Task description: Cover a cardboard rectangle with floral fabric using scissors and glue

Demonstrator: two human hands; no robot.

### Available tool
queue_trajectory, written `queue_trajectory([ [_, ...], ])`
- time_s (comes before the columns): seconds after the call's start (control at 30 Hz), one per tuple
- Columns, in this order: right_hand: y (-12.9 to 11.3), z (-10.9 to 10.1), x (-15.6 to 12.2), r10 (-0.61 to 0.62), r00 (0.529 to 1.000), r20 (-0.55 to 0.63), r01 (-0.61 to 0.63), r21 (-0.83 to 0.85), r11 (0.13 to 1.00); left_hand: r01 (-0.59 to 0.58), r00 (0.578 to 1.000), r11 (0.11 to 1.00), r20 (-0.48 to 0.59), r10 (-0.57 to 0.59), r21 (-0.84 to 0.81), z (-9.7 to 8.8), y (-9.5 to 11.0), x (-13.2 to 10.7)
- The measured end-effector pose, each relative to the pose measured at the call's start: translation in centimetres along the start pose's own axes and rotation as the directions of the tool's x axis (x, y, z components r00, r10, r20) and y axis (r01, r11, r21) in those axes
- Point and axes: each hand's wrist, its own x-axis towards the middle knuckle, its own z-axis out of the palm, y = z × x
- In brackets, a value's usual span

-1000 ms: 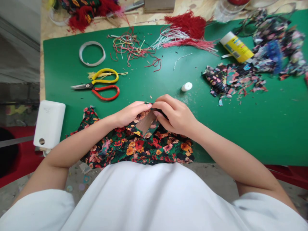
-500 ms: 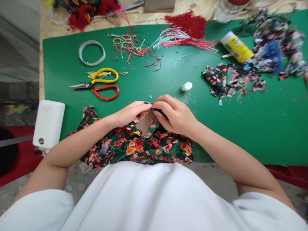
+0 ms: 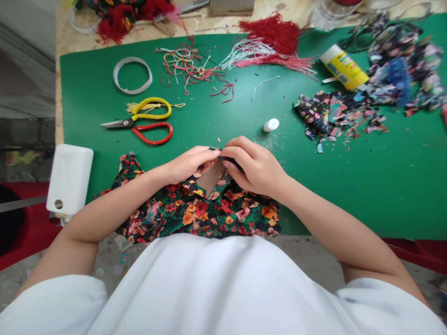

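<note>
My left hand (image 3: 188, 164) and my right hand (image 3: 253, 165) meet at the near edge of the green mat (image 3: 104, 121). Both pinch the folded edge of a dark floral fabric (image 3: 202, 209) wrapped over a small brown cardboard piece (image 3: 213, 179). The fingertips of the two hands touch above the cardboard. The fabric spreads toward my body and hangs over the mat's edge. Both hands are closed in a pinch.
Scissors with one yellow and one red handle (image 3: 143, 122) lie to the left, with a white ring (image 3: 132, 75) behind them. Red and white threads (image 3: 251, 46), a glue stick (image 3: 344, 67), a white cap (image 3: 271, 124) and fabric scraps (image 3: 342, 114) lie further back. A white box (image 3: 70, 179) sits left.
</note>
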Motion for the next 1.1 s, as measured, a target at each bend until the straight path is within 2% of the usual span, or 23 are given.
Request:
queue_trajectory([
  [0.43,0.04,-0.04,0.06,-0.011,1.000,-0.005,0.011,0.001,1.000,-0.006,1.000,1.000,0.023,0.006,-0.028,-0.03,-0.05,-0.03],
  [0.93,0.04,-0.11,-0.05,0.018,0.999,0.040,-0.019,0.024,1.000,0.046,0.999,0.999,-0.005,-0.046,0.003,0.09,0.13,-0.15],
  [1.1,0.10,-0.03,-0.04,-0.001,1.000,0.023,0.001,0.017,1.000,0.026,1.000,1.000,-0.008,-0.026,0.006,0.06,0.18,-0.09],
])
